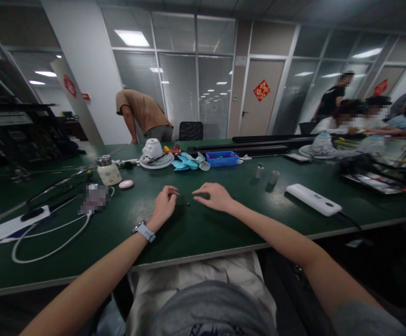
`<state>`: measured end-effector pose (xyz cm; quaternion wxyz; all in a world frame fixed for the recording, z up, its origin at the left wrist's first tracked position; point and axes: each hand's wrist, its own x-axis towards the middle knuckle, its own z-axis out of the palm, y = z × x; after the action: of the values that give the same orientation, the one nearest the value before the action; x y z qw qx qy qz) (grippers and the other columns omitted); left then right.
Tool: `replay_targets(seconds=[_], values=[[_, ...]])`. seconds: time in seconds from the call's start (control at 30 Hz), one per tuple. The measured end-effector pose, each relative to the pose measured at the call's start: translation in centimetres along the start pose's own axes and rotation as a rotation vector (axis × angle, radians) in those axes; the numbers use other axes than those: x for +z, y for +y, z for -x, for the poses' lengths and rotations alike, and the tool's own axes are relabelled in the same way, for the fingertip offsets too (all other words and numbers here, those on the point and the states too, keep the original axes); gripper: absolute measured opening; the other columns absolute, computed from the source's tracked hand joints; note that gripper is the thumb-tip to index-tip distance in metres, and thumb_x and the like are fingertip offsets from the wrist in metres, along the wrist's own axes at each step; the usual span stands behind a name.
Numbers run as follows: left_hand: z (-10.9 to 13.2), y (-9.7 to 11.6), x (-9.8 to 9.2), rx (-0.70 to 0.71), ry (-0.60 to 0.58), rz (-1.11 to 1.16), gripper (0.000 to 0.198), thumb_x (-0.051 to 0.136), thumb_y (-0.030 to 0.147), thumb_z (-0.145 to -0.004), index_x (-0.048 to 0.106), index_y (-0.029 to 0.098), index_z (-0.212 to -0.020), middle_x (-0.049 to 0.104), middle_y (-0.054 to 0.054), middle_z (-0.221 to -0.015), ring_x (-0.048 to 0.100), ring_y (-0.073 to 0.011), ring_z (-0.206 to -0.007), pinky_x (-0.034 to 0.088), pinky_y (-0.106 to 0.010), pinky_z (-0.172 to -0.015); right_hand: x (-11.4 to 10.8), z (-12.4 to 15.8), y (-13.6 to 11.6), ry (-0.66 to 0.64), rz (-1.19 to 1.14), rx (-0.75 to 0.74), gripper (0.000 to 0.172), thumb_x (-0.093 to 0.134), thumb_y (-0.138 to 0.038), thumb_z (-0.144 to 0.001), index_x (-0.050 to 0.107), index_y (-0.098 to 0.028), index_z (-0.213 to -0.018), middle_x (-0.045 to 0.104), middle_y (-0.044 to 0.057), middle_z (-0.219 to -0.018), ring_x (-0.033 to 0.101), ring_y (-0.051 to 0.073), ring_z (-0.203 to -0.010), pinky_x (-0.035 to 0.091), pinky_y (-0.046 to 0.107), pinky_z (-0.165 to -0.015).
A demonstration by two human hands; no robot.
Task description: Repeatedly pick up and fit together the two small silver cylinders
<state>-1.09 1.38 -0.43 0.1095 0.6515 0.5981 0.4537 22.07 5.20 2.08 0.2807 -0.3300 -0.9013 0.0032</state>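
From here I see both grips empty: the left grip [165,204] loosely curled with a gap between thumb and fingers, the right grip [217,197] with thumb and forefinger modestly parted. Between them, touching neither, a small dark piece [188,204] sits on the green bench [196,233], just off the right fingertips, so the right hand is nearer. It looks like a compact speck, too small for me to tell its long axis or make. Rightward of the right grip stand two metal motors [274,178]; beyond both grips lie a pale-blue fan blade [185,163] and a blue tray [223,162].
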Motion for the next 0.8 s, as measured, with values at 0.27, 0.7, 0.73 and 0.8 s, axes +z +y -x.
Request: replay_targets(seconds=[0.27, 0.7, 0.73, 0.8], values=[[0.0, 0.1, 0.3, 0.024, -0.008, 0.029, 0.018, 0.046, 0.019, -0.079, 0.056, 0.02, -0.094, 0.071, -0.006, -0.092, 0.066, -0.0194, -0.087, 0.051, -0.035, -0.084, 3.8, -0.4, -2.9, -0.146, 0.158, 0.055, 0.033, 0.055, -0.047, -0.093, 0.073, -0.031, -0.116, 0.062, 0.004, -0.094, 0.06, 0.015, -0.08, 0.04, 0.025, -0.068], [0.0, -0.1, 0.0, 0.018, -0.047, 0.02, 0.021, 0.047, 0.025, -0.078, 0.056, 0.02, -0.096, 0.07, -0.006, -0.093, 0.065, -0.0204, -0.084, 0.051, -0.035, -0.079, -11.0, 5.0, 14.5, 0.452, 0.476, 0.845, 0.031, 0.053, -0.037, -0.094, 0.074, -0.02, -0.11, 0.069, 0.013, -0.106, 0.063, 0.024, -0.093, 0.045, 0.032, -0.078], [0.0, -0.1, 0.1, 0.015, -0.049, 0.022, 0.021, 0.047, 0.025, -0.078, 0.056, 0.02, -0.096, 0.07, -0.006, -0.093, 0.065, -0.0204, -0.084, 0.051, -0.035, -0.08, -11.9, 6.3, 16.2, 0.438, 0.479, 0.952, 0.03, 0.054, -0.035, -0.093, 0.075, -0.02, -0.109, 0.07, 0.013, -0.105, 0.064, 0.025, -0.093, 0.046, 0.033, -0.078], [0.0, -0.1, 0.1, 0.007, -0.053, 0.024, 0.021, 0.047, 0.025, -0.077, 0.056, 0.02, -0.095, 0.07, -0.006, -0.093, 0.065, -0.0205, -0.084, 0.051, -0.035, -0.08, -12.7, 8.6, 18.7, 0.375, 0.47, 1.096, 0.025, 0.061, -0.032, -0.089, 0.077, -0.019, -0.103, 0.071, 0.013, -0.101, 0.065, 0.025, -0.091, 0.048, 0.033, -0.076]])
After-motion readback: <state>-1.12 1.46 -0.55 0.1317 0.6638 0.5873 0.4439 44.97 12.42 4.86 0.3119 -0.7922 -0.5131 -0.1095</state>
